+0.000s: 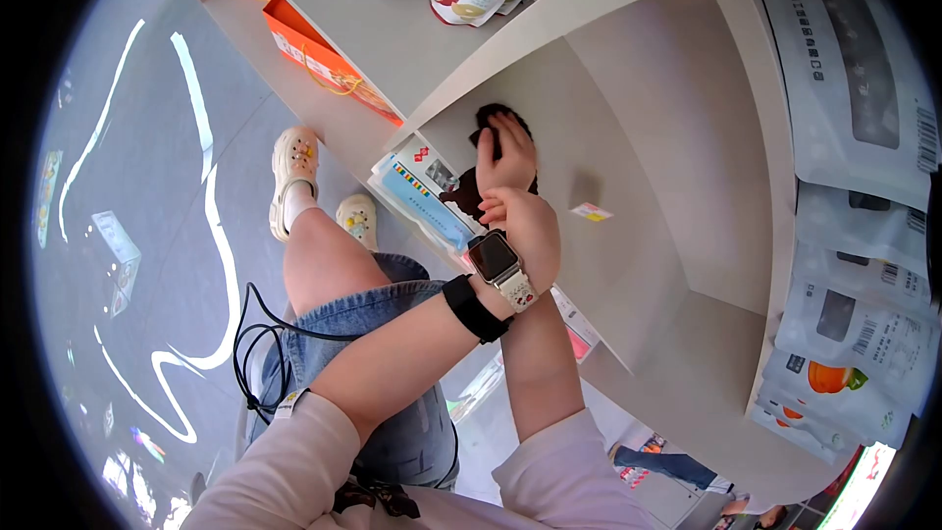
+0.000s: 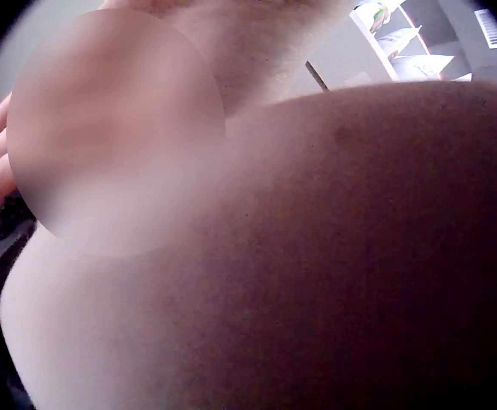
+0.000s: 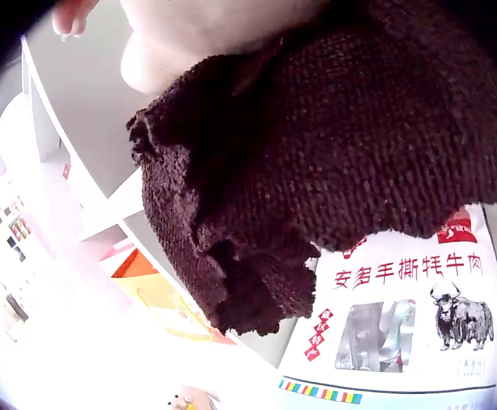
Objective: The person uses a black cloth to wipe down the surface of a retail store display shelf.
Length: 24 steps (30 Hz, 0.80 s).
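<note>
cloth (image 3: 351,154), dark brown, ribbed, lies under straight-fingered right hand (image 1: 507,162); left hand's (image 1: 535,236) grip unclear.

Beneath the right hand (image 1: 508,157), the cloth (image 3: 351,137) was dark maroon-brown and ribbed, while the packet (image 3: 394,290) just beside it was white and pale blue with red lettering and a multicoloured band.
</note>
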### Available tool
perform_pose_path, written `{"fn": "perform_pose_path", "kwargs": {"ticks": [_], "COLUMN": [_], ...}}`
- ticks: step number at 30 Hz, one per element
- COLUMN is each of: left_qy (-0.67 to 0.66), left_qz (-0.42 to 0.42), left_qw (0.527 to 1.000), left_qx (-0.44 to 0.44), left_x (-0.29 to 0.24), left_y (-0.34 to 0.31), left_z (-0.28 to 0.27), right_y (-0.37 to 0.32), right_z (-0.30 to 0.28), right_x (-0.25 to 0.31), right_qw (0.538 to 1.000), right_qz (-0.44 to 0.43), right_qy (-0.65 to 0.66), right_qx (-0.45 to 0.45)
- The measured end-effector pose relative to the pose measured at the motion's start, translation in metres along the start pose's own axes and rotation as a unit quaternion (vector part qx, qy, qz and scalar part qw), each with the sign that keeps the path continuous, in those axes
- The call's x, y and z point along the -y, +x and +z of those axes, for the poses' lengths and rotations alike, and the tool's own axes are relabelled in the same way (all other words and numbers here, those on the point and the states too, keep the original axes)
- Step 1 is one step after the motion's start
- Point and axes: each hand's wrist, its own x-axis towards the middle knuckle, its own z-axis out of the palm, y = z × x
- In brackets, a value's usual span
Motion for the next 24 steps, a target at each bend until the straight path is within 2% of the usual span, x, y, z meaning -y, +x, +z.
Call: {"fn": "perform_pose_path", "kwargs": {"ticks": [2,4,7,11,17,19,24], "left_qy": [-0.012,0.067,0.102,0.026,0.084,0.077,0.034], "left_qz": [0.009,-0.041,-0.08,-0.018,-0.061,-0.048,-0.018], "left_qw": [1.0,0.997,0.992,0.999,0.994,0.994,0.998], "left_qx": [0.003,0.019,0.013,0.007,0.028,0.058,0.052], "left_x": [0.001,-0.012,-0.015,0.005,-0.002,-0.004,0.016], "left_y": [0.0,0.006,0.007,-0.005,0.004,0.007,-0.01], "left_z": [0.0,0.003,0.005,-0.005,-0.003,-0.005,-0.017], "right_y": [0.0,0.0,-0.001,-0.002,-0.004,-0.004,-0.006], "right_z": [-0.001,0.0,0.003,0.002,0.002,0.001,-0.003], "right_x": [0.0,0.0,0.003,0.007,0.007,0.007,0.012], "right_qw": [0.998,1.0,0.997,0.994,0.995,0.996,0.994], "right_qz": [-0.032,-0.002,0.048,0.07,0.058,0.051,0.061], "right_qy": [0.035,-0.007,-0.061,-0.084,-0.077,-0.07,-0.09], "right_qx": [0.032,0.004,-0.025,-0.021,-0.004,0.004,0.013]}}
